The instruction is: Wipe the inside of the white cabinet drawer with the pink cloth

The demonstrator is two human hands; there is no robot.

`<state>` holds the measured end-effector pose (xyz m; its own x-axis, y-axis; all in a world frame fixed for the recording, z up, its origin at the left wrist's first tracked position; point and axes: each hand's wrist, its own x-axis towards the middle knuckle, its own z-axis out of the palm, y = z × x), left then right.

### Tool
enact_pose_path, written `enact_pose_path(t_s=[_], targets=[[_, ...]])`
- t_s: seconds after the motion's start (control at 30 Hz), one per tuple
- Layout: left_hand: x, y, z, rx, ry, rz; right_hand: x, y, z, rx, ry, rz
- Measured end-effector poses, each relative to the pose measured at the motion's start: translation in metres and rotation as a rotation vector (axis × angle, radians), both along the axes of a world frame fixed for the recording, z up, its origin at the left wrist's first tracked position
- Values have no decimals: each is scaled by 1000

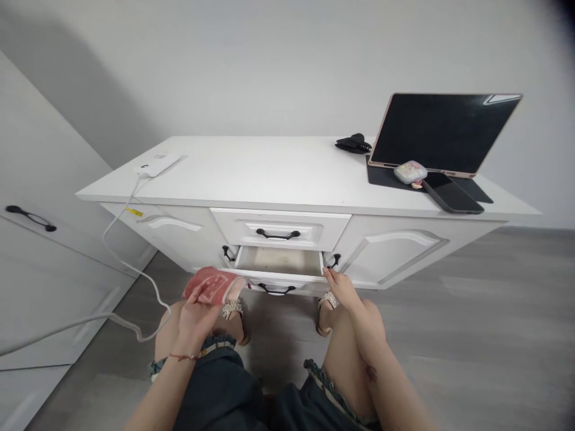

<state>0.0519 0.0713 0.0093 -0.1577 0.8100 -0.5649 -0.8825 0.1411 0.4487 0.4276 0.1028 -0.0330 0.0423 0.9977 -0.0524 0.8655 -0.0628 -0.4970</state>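
A folded red cloth [211, 285] is gripped in my left hand [197, 317], beside the left front corner of an open drawer [281, 276]. My right hand [342, 288] has its fingers closed on the drawer's right front corner. The drawer's pale bottom shows between its side walls. Below the opening, a black handle [277, 290] sits on the drawer front. Above it, the upper drawer [309, 234] is closed and has a black handle of its own.
On the white cabinet top [251, 170] stand a tablet [444, 131], a phone [453, 194], a small case [410, 172] and a black clip [354, 143]. A white charger [159, 164] trails its cable [153, 281] down at the left. My knees flank the drawer.
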Motion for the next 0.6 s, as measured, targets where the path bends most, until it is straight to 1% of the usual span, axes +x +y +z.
enact_pose_path(t_s=[0.1,0.2,0.27,0.33,0.4,0.43,0.5,0.6], targets=[[-7,-30,-1,49,38,-18,-2,-3,1,15,-10,1],[-10,-56,6,0,70,-37,-7,-6,1,40,-25,2],[-10,-69,14,-26,85,-39,-11,-7,1,58,-35,8],[-11,-80,20,-38,135,-6,-17,-6,1,74,-46,19],[-14,-90,22,-94,182,17,-26,-6,2,95,-58,21],[-17,-96,22,-141,186,7,-30,-7,2,110,-66,15],[-25,-108,17,-245,157,-55,-40,-11,1,148,-82,-10],[-41,-123,8,-355,152,-136,-53,-24,-5,218,-106,-63]])
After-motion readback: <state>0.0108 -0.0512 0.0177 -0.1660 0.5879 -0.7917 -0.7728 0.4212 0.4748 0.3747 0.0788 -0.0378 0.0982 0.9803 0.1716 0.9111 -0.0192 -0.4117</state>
